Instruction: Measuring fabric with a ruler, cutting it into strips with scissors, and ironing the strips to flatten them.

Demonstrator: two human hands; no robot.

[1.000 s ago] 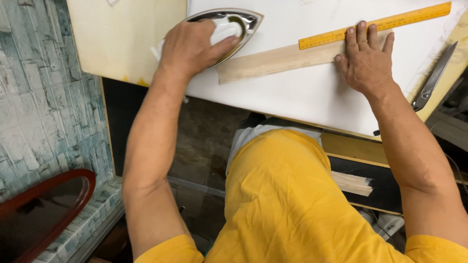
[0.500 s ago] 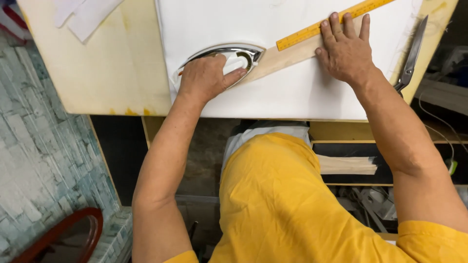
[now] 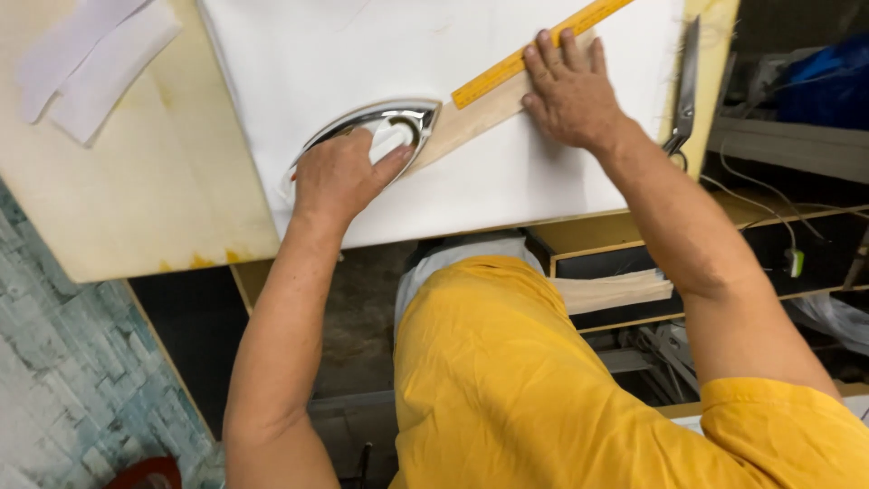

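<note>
Broadly, the pale cream worktable (image 3: 136, 208) takes up most of the view, and on it lies a large white sheet of fabric (image 3: 507, 181), limp and light by the look of it, the sort of cloth that creeps and wrinkles unless something pins it flat. Across the cloth runs a long flat strip of pale wood (image 3: 471, 122) with a yellow measuring ruler (image 3: 534, 52) lying along its upper edge; both look stiff and thin, light enough to skid on the smooth fabric, so I judge they want pressure from above rather than a pinch at the edge. A chrome-soled flat iron with a white body (image 3: 380, 127) sits on the cloth at the strip's lower end, its point aimed at the wood; it is likely the heaviest thing here, hard and slick underneath and possibly hot, so the top handle is the only sensible hold. The person's left hand (image 3: 339, 177) is clenched over that handle, fingers wrapped around it. The right hand (image 3: 570, 91) is spread flat, grasping nothing, palm and fingers pressing down on the strip and ruler. Dark metal scissors (image 3: 686, 81) lie untouched near the table's right edge.
</note>
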